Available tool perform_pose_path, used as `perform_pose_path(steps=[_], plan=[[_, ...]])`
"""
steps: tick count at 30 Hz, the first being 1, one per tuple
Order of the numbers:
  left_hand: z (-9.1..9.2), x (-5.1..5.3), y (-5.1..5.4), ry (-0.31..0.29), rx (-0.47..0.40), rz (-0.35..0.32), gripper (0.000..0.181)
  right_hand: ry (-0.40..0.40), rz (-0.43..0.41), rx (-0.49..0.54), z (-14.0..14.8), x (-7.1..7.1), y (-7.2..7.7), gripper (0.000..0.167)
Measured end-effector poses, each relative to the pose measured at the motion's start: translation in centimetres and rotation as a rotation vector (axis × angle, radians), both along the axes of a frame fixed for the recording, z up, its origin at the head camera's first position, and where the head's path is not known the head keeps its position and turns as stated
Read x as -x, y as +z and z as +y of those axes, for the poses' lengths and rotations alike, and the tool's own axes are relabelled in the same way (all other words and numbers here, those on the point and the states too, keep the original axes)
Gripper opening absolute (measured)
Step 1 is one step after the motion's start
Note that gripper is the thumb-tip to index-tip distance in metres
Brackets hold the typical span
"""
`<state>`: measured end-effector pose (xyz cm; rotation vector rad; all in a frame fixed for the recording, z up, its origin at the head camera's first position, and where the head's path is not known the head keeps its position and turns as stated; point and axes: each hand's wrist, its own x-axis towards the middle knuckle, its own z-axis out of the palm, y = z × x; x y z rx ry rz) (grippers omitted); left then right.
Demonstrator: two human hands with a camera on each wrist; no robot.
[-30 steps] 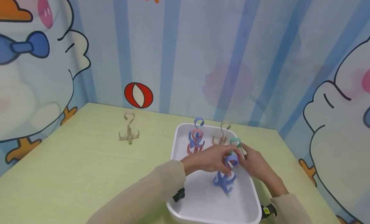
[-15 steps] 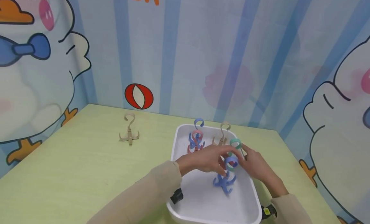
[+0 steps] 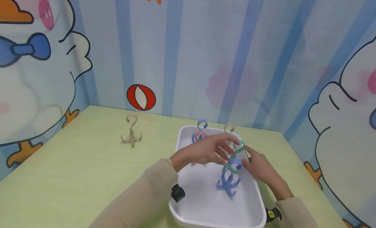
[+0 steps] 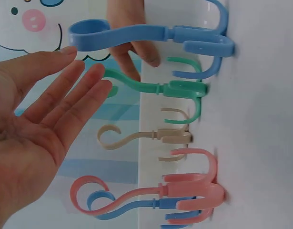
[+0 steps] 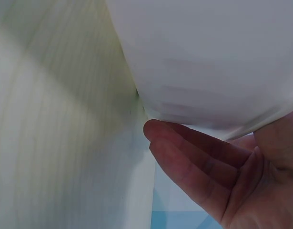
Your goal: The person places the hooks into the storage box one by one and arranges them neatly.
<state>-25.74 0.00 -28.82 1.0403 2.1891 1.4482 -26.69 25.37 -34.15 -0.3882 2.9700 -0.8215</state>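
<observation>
My left hand hovers above the white tray with fingers spread and nearly straight, holding nothing. In the left wrist view, its thumb tip is beside the curl of a blue claw hook, and its fingertips overlap the top of a green claw hook; whether they touch is unclear. Both hooks stand upright in the tray. My right hand holds the tray's right wall, thumb over the rim and fingers outside against it. Behind my left hand stand a beige hook, a pink hook and another blue hook.
Another beige claw hook stands alone on the pale green table, left of the tray. A striped cloth backdrop with cartoon ducks rises behind the table's far edge.
My left hand has drawn away from the front blue hook, moving up and left, and its fingers have straightened. The hooks stay standing in the tray; my right hand stays at the tray wall.
</observation>
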Motion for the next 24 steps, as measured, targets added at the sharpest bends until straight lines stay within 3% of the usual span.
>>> perform_pose_path(steps=[8,17,24], plan=[[-1.5,0.3,1.7,0.072,-0.038,0.007,0.062,-0.004,-0.006,-0.017,-0.1,0.1,0.1,0.067],[-5.0,0.8,3.3,0.111,-0.165,0.035,0.057,0.010,0.009,-0.018,0.0,0.0,0.0,0.067],[-7.6,0.6,3.7,0.178,-0.222,0.046,0.056,0.005,0.007,-0.019,-0.1,-0.1,0.0,0.067]])
